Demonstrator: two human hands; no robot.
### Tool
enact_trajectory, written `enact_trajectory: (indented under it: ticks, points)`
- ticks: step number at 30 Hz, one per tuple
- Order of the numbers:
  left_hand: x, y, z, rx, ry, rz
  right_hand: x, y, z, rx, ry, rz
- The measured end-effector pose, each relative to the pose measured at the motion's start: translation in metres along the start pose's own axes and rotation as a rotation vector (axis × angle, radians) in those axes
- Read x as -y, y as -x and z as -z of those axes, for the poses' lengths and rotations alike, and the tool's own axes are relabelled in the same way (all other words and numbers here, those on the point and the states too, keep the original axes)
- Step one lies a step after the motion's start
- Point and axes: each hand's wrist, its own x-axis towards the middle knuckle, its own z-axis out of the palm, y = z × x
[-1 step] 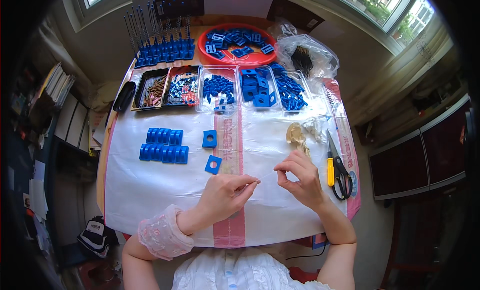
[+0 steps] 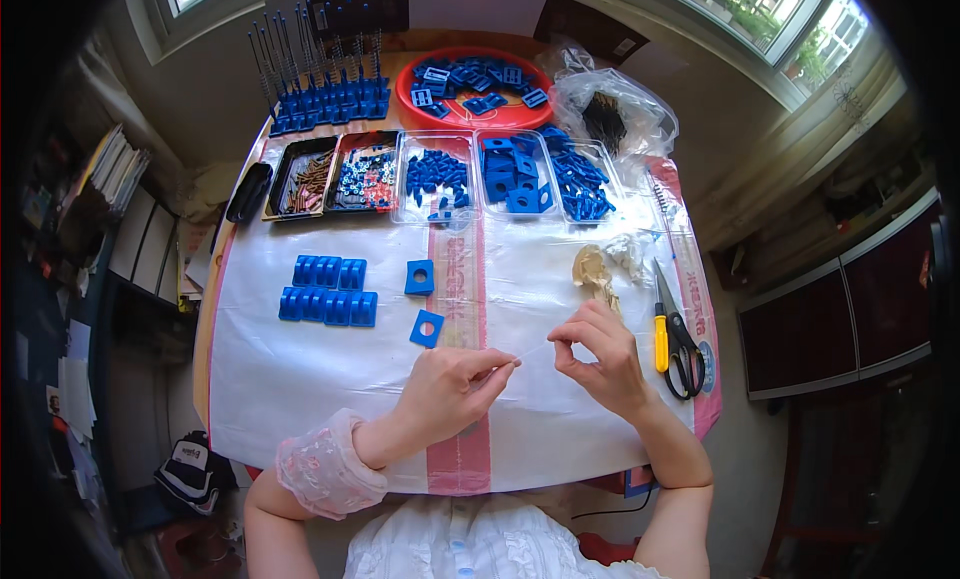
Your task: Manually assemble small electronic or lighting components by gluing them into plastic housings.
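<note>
My left hand (image 2: 458, 387) is over the lower middle of the table, thumb and forefinger pinched together. A tiny tip shows at the fingertips, too small to name. A short gap to the right, my right hand (image 2: 602, 357) also pinches thumb against forefinger, with the fingers bent into a ring. What it grips is too fine to make out. Beyond my left hand lie two blue square plates with round holes, a nearer plate (image 2: 418, 335) and a farther plate (image 2: 425, 290). Just beyond my right hand is a crumpled beige bundle (image 2: 591, 266).
Curved blue pieces (image 2: 330, 307) stand in two rows at left. Scissors (image 2: 683, 354) and a yellow-handled tool (image 2: 661, 344) lie at right. Small parts fill black trays (image 2: 270, 211) and clear boxes (image 2: 400, 215). Behind are a red basin (image 2: 404, 91), plastic bag (image 2: 650, 119) and blue stands (image 2: 340, 107).
</note>
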Motion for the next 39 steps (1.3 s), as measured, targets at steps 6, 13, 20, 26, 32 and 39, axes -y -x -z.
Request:
enact_trajectory:
  ticks: [6,13,20,26,32,39]
  points:
    - [0.0024,0.0012,-0.0020,0.023,0.021,0.025,0.0010,-0.0005,-0.0047,0.000,0.161,0.097]
    - [-0.0013,0.0009,-0.0003,0.043,0.038,0.076,0.0032,-0.0010,-0.0043,0.037,0.243,0.144]
    - [-0.0029,0.0009,-0.0005,0.041,0.070,0.117,0.0042,-0.0014,-0.0038,0.046,0.294,0.171]
    - [-0.0035,0.0006,0.0010,0.055,0.059,0.092,0.0071,-0.0019,-0.0034,0.043,0.378,0.209]
    - [-0.0042,0.0002,0.0038,0.061,0.077,0.095,0.0042,-0.0002,-0.0036,0.022,0.361,0.206]
    - [-0.0047,-0.0008,0.0044,0.082,0.109,0.136,0.0041,-0.0019,-0.0031,-0.015,0.157,0.073]
